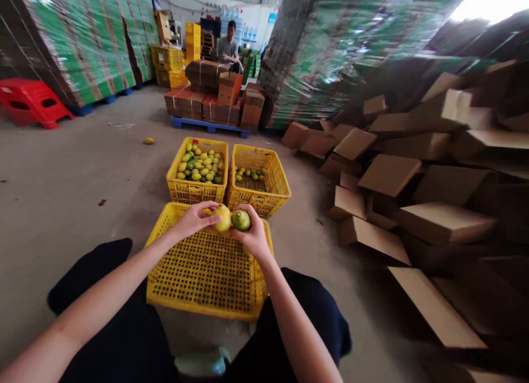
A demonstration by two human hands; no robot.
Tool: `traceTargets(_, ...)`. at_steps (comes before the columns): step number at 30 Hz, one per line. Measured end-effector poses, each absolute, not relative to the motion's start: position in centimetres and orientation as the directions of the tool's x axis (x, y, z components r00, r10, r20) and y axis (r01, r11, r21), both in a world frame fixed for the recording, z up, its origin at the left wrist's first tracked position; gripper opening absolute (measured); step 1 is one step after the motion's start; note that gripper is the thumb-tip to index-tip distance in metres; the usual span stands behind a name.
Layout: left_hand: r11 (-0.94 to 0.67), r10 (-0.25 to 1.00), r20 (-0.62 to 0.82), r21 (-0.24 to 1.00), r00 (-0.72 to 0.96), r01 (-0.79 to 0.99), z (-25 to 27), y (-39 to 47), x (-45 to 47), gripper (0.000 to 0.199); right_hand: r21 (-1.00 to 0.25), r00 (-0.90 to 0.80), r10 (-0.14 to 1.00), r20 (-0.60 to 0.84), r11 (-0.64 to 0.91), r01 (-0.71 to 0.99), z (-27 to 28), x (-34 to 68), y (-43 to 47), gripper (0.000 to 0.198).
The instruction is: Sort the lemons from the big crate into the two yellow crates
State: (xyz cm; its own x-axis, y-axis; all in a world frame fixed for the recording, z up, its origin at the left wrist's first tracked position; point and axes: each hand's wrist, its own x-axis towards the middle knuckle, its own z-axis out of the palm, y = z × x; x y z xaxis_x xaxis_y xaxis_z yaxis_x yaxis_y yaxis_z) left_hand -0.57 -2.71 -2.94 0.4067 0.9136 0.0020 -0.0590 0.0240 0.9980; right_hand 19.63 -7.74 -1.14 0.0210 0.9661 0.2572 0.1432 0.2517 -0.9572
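My left hand (pixel 201 217) is closed around a yellow lemon (pixel 222 218). Close beside it, my right hand (pixel 253 233) grips a greener lemon (pixel 241 220). Both fruits are held up above the far side of a yellow plastic crate (pixel 206 273), whose perforated surface shows between my knees. Just beyond my hands stand two more yellow crates. The left crate (pixel 197 194) is filled with yellow and green lemons (pixel 202 163); the right crate (pixel 264 200) has a smaller group of greenish lemons (pixel 250 174) at its far left.
A loose lemon (pixel 149 141) lies on the floor. Cardboard boxes (pixel 390 175) are heaped along the right. Flattened cartons (pixel 188 104) sit on a blue pallet (pixel 210 127) ahead, with a person (pixel 228 48) behind. A red stool (pixel 33 102) stands at left near wrapped stacks (pixel 91 41).
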Motion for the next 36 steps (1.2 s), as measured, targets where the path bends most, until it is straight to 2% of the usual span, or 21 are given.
traceTargets(3,0.002,0.877,0.03,0.998,0.479,-0.067,-2.8,-2.6,-0.9,0.067,-0.973,-0.014,0.981,0.193,0.193,0.128,-1.1,19.5,-7.7,0.041)
traceTargets(7,-0.03,0.837,0.058,0.998,0.545,-0.059,-2.4,-2.8,-1.1,0.06,-0.989,-0.011,0.993,0.115,0.116,0.092,-1.0,19.7,-7.7,0.042)
traceTargets(17,-0.041,0.863,0.108,0.989,0.494,-0.145,-2.9,-3.0,-0.4,0.042,-0.997,0.046,0.997,0.055,0.052,0.065,-1.0,19.9,-7.6,0.04)
traceTargets(30,0.122,0.881,-0.022,0.976,0.473,-0.182,-3.1,-3.1,-0.2,0.053,-1.0,0.108,0.994,-0.025,-0.025,-0.006,-1.6,19.3,-7.6,0.041)
traceTargets(36,0.321,0.874,-0.146,0.89,0.464,-0.324,-3.0,-3.0,0.4,0.047,-0.975,0.123,0.986,-0.115,-0.088,-0.203,-1.8,18.2,-8.1,0.057)
